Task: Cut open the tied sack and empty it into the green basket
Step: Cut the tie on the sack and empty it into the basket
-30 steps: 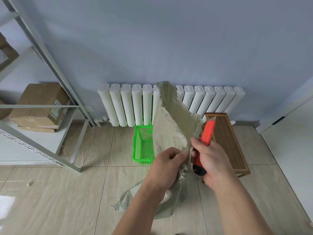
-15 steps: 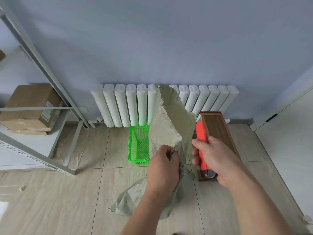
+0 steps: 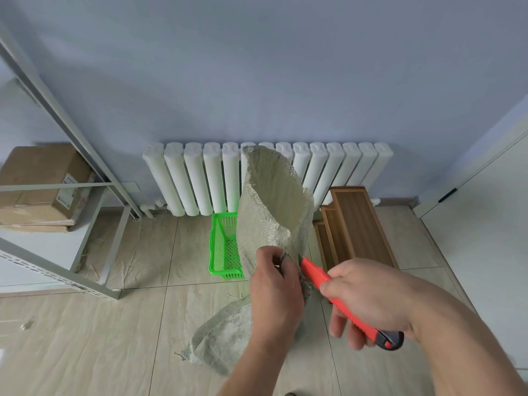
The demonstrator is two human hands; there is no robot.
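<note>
A grey-green woven sack (image 3: 271, 207) stands up from the floor, its loose top flaring upward in front of the radiator. My left hand (image 3: 275, 284) is closed around the sack's gathered neck. My right hand (image 3: 368, 298) grips an orange utility knife (image 3: 337, 295), its tip pointing up-left and touching the neck right beside my left fingers. The green plastic basket (image 3: 223, 247) sits on the floor behind the sack, its right part hidden by the sack.
A white radiator (image 3: 200, 178) lines the back wall. Wooden trays (image 3: 357, 224) lie on the floor to the right. A metal shelf rack (image 3: 94, 192) with a cardboard box (image 3: 43, 181) stands on the left. A white door (image 3: 485, 224) is at right.
My right hand has tilted the knife from upright to slanting, bringing its tip against the sack's neck. My left hand keeps its hold on the neck. The view has shifted slightly.
</note>
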